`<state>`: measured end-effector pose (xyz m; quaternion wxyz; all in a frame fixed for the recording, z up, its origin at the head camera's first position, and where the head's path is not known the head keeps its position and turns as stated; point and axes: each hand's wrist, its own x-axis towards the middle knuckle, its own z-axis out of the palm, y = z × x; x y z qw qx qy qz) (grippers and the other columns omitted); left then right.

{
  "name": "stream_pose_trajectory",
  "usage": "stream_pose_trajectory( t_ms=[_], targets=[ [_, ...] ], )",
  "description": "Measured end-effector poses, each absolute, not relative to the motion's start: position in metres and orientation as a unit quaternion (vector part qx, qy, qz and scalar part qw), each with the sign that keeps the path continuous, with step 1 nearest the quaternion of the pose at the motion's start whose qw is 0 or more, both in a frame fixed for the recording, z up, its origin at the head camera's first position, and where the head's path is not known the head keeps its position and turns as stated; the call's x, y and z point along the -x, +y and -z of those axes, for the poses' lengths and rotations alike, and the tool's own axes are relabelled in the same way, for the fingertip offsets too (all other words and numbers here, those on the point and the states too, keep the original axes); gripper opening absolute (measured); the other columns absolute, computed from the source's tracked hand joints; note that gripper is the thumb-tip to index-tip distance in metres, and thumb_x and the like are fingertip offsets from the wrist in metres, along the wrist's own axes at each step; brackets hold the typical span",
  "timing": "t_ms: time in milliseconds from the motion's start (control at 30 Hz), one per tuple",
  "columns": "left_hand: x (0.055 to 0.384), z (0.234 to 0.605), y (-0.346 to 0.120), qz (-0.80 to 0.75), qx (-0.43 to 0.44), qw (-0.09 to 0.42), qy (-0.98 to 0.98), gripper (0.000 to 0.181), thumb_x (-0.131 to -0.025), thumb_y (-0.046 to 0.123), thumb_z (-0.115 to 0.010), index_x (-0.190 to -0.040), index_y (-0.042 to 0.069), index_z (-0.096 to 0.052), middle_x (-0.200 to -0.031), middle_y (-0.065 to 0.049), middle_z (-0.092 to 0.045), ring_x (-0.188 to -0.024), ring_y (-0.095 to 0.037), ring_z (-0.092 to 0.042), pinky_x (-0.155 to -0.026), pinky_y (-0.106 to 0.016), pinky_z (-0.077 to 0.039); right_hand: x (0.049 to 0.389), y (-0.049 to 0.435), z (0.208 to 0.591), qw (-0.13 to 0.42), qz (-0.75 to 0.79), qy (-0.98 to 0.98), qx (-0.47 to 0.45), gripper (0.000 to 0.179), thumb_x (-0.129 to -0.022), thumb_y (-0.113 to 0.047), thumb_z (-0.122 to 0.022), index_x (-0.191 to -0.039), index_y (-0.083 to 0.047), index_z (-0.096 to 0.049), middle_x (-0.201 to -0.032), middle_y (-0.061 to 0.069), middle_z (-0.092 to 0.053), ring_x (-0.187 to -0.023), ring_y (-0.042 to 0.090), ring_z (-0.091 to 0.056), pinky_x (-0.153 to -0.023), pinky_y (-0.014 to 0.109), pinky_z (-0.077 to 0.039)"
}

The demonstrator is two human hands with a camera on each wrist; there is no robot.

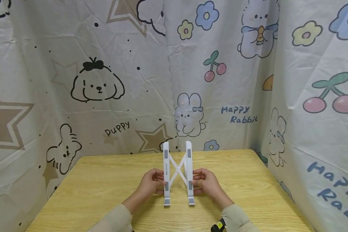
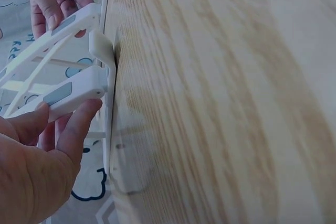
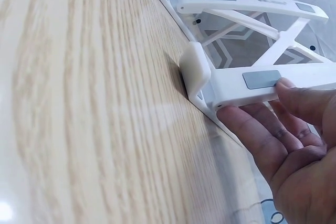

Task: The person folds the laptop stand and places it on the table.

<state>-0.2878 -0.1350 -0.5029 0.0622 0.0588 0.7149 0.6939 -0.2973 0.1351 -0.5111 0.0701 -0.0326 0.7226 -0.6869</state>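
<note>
- Head view: white stand (image 1: pixel 178 169) centred left-to-right on tabletop (image 1: pixel 104 183), between both hands; raised tips overlap the back edge in view.
- Left hand (image 1: pixel 149 183) clamped on left rail, thumb on top, fingers at outer side and below.
- Right hand (image 1: pixel 208 183) same on right rail, thumb beside a grey pad (image 3: pixel 262 79).
- Tabletop runs well past both hands, left and right; side edges slant outward toward the viewer.
- Printed curtain (image 1: pixel 150 96) just beyond back edge, and along right side; creased cloth, cartoon puppies, rabbits, cherries.
- Stand: smooth, looks plastic; two long rails, thin X brace between, rounded upturned lips (image 3: pixel 195 72) at near ends.
- Tabletop: pale yellow wood grain, rounded back corners.
- Sleeves (image 1: pixel 113 219): beige.
</note>
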Motion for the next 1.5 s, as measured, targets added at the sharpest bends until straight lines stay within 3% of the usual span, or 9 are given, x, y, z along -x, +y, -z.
stream_pose_trajectory(
  t_ms=[400, 1500],
  targets=[
    [0.285, 0.501, -0.131, -0.691, -0.068, 0.067, 0.716, 0.036, -0.093, -0.006, -0.069, -0.126, -0.005, -0.056, -0.110, -0.018, -0.059, -0.088, -0.021, -0.064, -0.072, -0.056, -0.063, 0.295, 0.125, 0.515, 0.075, 0.701, 0.709, 0.035, 0.040, -0.089, 0.008, -0.072, -0.128, 0.005, -0.059, -0.099, 0.013, -0.061, -0.082, 0.022, -0.069, -0.068, 0.054, -0.063],
    [0.293, 0.499, -0.120, -0.679, -0.074, 0.064, 0.727, 0.034, -0.093, -0.008, -0.067, -0.125, -0.004, -0.057, -0.112, -0.018, -0.058, -0.089, -0.020, -0.062, -0.071, -0.053, -0.064, 0.296, 0.104, 0.514, 0.073, 0.715, 0.694, 0.038, 0.042, -0.090, 0.004, -0.074, -0.129, 0.005, -0.060, -0.106, 0.018, -0.068, -0.085, 0.024, -0.072, -0.068, 0.053, -0.064]
  ],
)
